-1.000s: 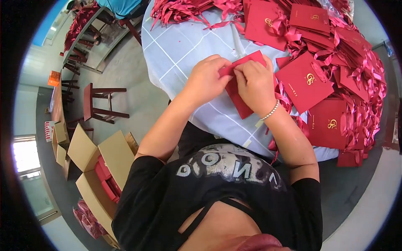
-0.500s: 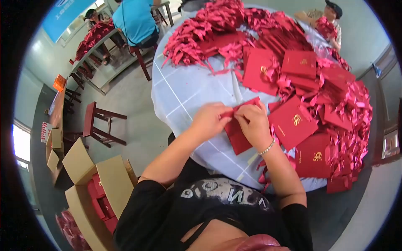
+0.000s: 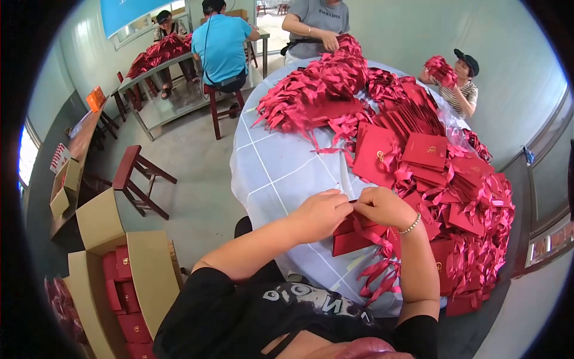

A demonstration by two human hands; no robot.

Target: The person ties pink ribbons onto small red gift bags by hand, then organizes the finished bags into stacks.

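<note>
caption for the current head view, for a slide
Left hand and right hand at a red bag beside ribboned piles

On my feed, a dark red wooden stool (image 3: 127, 169) stands on the grey floor (image 3: 197, 170), near a long side table (image 3: 84, 140) bearing an orange box (image 3: 95, 99). Farther off, I see a person in a blue shirt (image 3: 225, 51) seated by a metal table (image 3: 133, 82), a blue banner (image 3: 134, 13), and a standing person in a grey shirt (image 3: 320, 18).
</note>
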